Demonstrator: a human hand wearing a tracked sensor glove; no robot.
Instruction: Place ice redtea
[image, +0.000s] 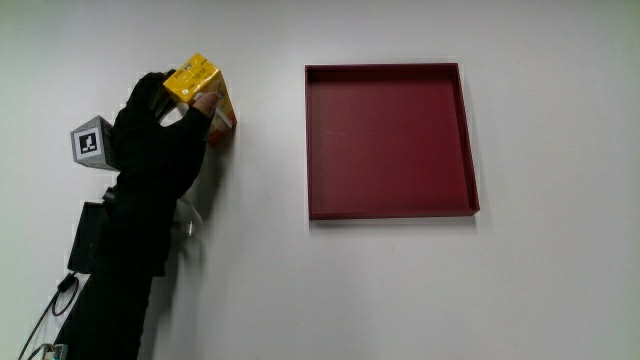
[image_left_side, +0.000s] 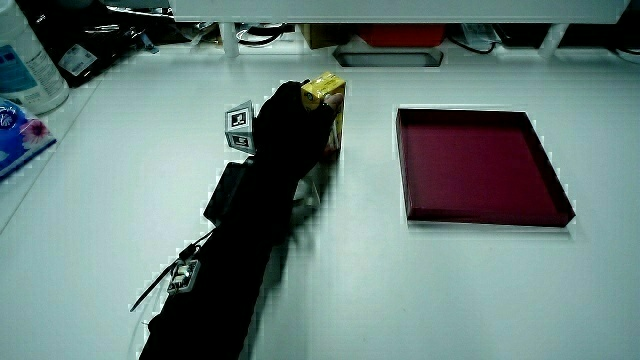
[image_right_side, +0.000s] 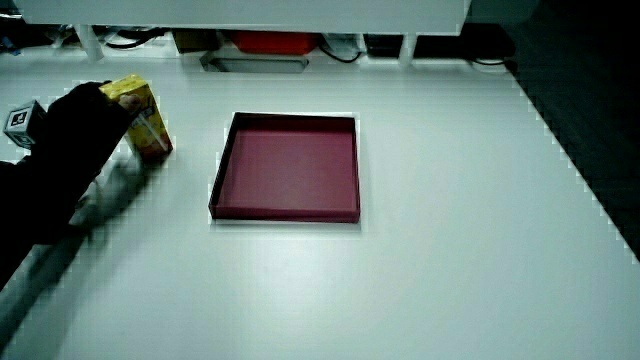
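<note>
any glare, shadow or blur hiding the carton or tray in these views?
Main view: even light, no glare; the hand covers part of the yellow carton, and the red tray shows sharp edges. Side views: the tray rim looks slightly jagged; soft smearing lies beside the forearm under the carton.

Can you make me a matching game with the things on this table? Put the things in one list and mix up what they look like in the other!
Things:
1. ice tea carton
2. tray
3. hand
4. cube

Descriptions:
A. dark red, square, nothing in it
B. patterned, sitting on the back of the glove
C. yellow, held on the table beside the tray
D. black glove, fingers wrapped in a grip

Pairs: 1-C, 2-A, 3-D, 4-B
</note>
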